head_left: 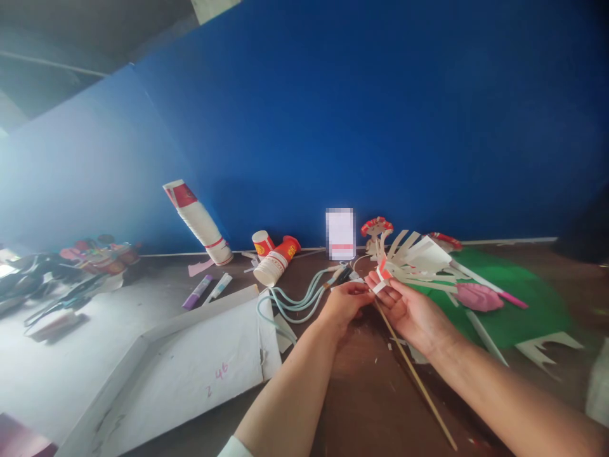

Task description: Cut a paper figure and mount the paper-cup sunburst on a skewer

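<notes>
My left hand (pixel 351 303) is closed, its fingertips pinched at the upper end of a thin wooden stick (pixel 413 369). The stick slants down to the right across the brown table. Close beside it, my right hand (pixel 412 312) is palm up, with thumb and fingers closed on a paper cup cut into strips (pixel 409 257). The white strips fan out up and to the right, and a bit of red print shows by the thumb. Where stick and paper come together, my fingers partly hide them.
A cardboard lid (pixel 190 374), pale blue cable (pixel 299 301), stacked paper cups (pixel 200 222), fallen cups (pixel 278 260), a purple marker (pixel 196 292) and a small red-topped figure (pixel 375 231) lie around. Green paper (pixel 528 304) and a pink piece (pixel 479 297) are right. A blue partition (pixel 356 114) stands behind.
</notes>
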Tool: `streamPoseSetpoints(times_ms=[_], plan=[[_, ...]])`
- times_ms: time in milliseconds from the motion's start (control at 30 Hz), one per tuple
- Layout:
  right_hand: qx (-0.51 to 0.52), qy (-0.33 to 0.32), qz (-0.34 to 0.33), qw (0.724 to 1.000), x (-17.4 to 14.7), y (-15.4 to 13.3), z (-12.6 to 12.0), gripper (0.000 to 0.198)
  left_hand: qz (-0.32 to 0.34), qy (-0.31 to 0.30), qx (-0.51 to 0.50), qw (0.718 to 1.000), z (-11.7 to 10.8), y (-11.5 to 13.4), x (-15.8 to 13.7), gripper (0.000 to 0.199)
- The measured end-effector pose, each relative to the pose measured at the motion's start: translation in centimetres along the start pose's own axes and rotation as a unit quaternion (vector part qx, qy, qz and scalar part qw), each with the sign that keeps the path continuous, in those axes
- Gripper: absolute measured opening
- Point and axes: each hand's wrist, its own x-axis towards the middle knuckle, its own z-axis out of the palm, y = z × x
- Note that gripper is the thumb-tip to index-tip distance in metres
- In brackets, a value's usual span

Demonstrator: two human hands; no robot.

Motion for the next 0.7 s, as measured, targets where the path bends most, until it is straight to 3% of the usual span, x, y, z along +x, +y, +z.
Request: streamPoseSetpoints(times_ms=[700], plan=[[-0.05, 0.017, 0.006, 0.999, -0.34, -0.56, 0.27, 0.025, -0.05, 0.021, -0.131, 0.99, 0.17, 0.79, -0.31, 0.011]])
